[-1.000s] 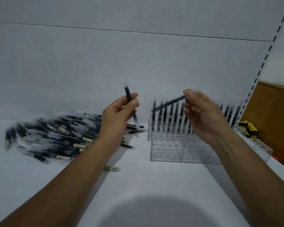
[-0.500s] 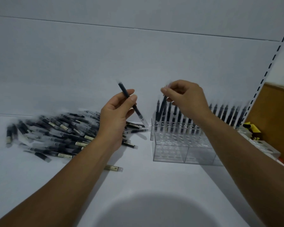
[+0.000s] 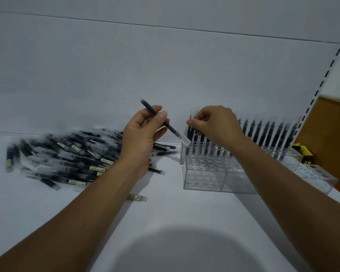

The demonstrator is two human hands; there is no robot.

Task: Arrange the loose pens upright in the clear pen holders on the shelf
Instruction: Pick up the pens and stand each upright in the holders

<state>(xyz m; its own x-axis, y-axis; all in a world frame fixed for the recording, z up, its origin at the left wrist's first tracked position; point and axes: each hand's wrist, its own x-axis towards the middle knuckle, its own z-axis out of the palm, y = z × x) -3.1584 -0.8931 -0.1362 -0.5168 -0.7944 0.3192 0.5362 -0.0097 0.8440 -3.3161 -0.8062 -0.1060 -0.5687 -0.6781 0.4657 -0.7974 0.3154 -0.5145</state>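
Observation:
A heap of loose dark pens point(image 3: 67, 154) with clear caps lies on the white shelf at the left. My left hand point(image 3: 143, 138) grips one dark pen point(image 3: 172, 128) slanted, its clear cap end pointing down toward the left corner of the clear pen holder point(image 3: 204, 173). My right hand point(image 3: 214, 124) pinches the top of a pen point(image 3: 190, 130) standing in the holder's back row. Several pens stand upright along that back row point(image 3: 267, 132); the front cells show no pens.
A second clear holder point(image 3: 312, 173) stands to the right. A brown board point(image 3: 330, 138) and a yellow object point(image 3: 304, 151) sit at the far right by the slotted shelf upright. One pen point(image 3: 136, 197) lies alone near my left forearm. The white back wall stands close behind.
My right hand turned its pen from sideways to upright and lowered it into the holder's back row. My left hand tilted its pen further, cap end toward the holder.

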